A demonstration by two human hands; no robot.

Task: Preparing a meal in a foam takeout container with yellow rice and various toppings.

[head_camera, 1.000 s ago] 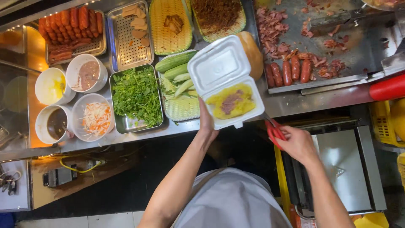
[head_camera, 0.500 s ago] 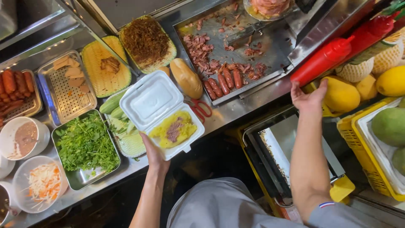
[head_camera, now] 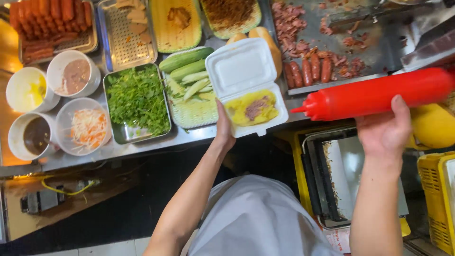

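The left hand [head_camera: 223, 127] grips the near-left edge of the open white foam clamshell box [head_camera: 247, 85] at the counter's [head_camera: 142, 144] front edge. The right hand [head_camera: 385, 130] holds the red squeeze bottle [head_camera: 379, 97], fingers curled around its body, nozzle pointing toward the box.

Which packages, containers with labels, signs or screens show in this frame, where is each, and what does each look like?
Foam clamshell box: white, hinged, open at the counter edge, yellow food inside, left hand on its edge.
Squeeze bottle: red, long, lying sideways, nozzle toward the box, held by right hand.
Printed sheet: pale, bottom right, mostly hidden.
No screens or signs.
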